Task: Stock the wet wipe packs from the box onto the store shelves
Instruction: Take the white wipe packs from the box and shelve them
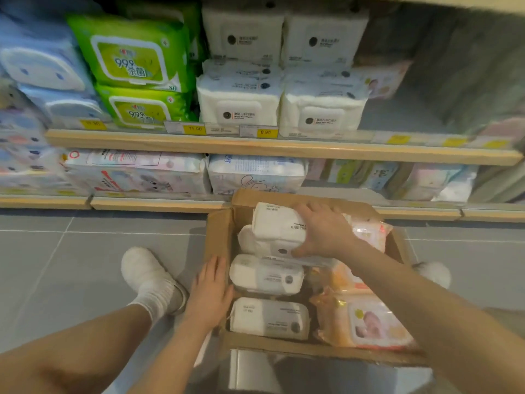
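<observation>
Right hand (324, 231) is our working grip: its fingers curl over the far edge and its thumb comes under the near edge of a white wet wipe pack (279, 224), which sits at the top of the stack at the far end of the cardboard box (218, 237). Our left hand (210, 291) lies flat with straight fingers against the box's left wall, holding nothing, seemingly just steadying it. That pack's long axis runs left to right, and we grasp it at its right end, so most of its length sticks out to the left of the grip. Straight ahead and above, matching white packs (238, 109) stand on the upper shelf (284, 150), with an open stretch of shelf just to their right. We judge the coming move to be a lift up and forward, well away from the box; the right hand is plainly nearer. Other white packs and orange packs (366, 319) wait in the box.
</observation>
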Tool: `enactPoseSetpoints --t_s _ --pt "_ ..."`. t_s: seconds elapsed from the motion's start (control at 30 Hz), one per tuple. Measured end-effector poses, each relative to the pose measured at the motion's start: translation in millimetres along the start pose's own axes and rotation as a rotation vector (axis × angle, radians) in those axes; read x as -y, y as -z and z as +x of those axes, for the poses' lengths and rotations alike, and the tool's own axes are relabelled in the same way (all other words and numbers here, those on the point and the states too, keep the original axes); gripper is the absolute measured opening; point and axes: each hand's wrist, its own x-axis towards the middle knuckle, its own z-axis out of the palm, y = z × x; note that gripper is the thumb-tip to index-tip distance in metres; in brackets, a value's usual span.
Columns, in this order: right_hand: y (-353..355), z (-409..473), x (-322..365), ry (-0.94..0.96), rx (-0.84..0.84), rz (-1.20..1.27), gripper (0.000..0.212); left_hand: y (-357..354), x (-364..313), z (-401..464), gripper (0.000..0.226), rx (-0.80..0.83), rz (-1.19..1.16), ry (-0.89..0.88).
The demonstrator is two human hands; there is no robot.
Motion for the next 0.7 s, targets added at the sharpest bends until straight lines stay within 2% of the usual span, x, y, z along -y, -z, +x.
enactPoseSetpoints --t_s 0.07,0.3,0.5,0.63,0.7 --pt "15.3 -13.1 -23.7 -0.058 -0.057 -0.008 0.1 1.9 -11.0 6.6 0.065 -0.021 0.056 -0.073" --pt "15.1 -58.7 -104.3 -0.331 -0.116 0.032 0.098 -21.2 -47.8 33.5 0.066 0.088 0.159 -0.279" --pt "-25.2 -82.6 -142.2 -0.484 -0.117 0.232 0.099 -43.2 -58.8 68.0 0.076 0.272 0.265 -0.294" --pt "-40.7 -79.1 -145.3 -0.488 -0.16 0.213 0.099 -59.7 -57.3 87.5 0.088 0.378 0.413 -0.279" --pt "-41.8 -75.7 -147.5 -0.493 -0.154 0.217 0.099 -67.9 -54.4 93.3 0.097 0.374 0.491 -0.29"
